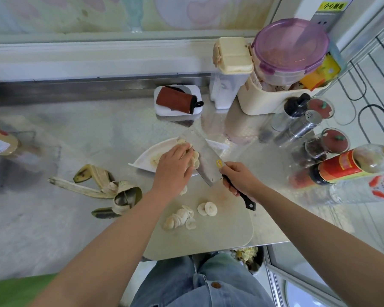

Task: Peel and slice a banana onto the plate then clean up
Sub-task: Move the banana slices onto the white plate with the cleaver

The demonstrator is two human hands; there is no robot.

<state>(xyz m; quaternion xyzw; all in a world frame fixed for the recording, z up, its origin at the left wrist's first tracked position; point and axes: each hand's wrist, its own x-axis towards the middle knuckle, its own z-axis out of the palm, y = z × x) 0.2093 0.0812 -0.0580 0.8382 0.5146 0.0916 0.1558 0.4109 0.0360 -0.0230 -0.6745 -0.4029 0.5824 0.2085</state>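
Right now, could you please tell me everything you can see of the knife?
The knife is a broad, rectangular cleaver with a shiny steel blade, a small yellow sticker near the handle end and a black handle. The right hand grips the handle. The blade slants over the near edge of the white plate, its far end pointing away from the person. Banana slices lie against its left face, where the left hand touches them.
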